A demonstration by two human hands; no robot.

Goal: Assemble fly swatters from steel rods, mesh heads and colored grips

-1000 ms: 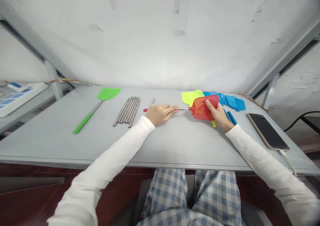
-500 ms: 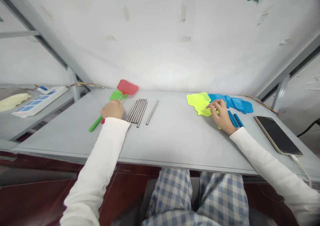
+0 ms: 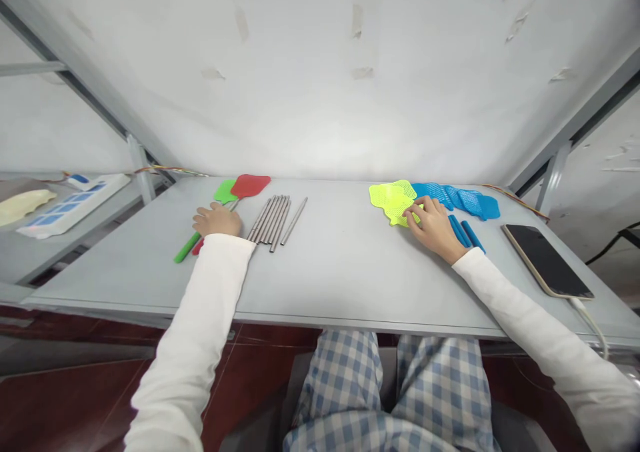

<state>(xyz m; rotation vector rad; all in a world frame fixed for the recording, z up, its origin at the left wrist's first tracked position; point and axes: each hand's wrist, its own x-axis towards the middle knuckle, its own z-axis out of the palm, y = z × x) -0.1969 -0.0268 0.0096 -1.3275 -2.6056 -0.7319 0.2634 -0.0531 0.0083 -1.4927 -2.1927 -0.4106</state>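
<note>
My left hand [image 3: 217, 220] rests over the shafts of two fly swatters, its fingers loosely apart. The red fly swatter head [image 3: 251, 185] lies beside the green fly swatter head [image 3: 225, 191], and the green handle [image 3: 187, 247] and red handle [image 3: 199, 245] stick out below the hand. Several metal rods [image 3: 273, 220] lie just right of it. My right hand [image 3: 431, 227] is over the lower edge of the yellow mesh swatter heads [image 3: 393, 197], thumb and fingers bent but apart. Blue mesh swatter heads [image 3: 463, 200] overlap behind it, and blue handles [image 3: 465, 232] lie beside it.
A phone [image 3: 547, 260] with a white cable lies on the right of the grey table [image 3: 340, 279]. Left of the table, a power strip [image 3: 75, 205] sits on another surface. The white wall [image 3: 310, 105] stands behind; metal frame posts flank both sides.
The red swatter's head has come down flatter beside the green one, and my left hand's fingers have loosened. My right hand has shifted slightly onto the yellow heads. The view has tilted a little.
</note>
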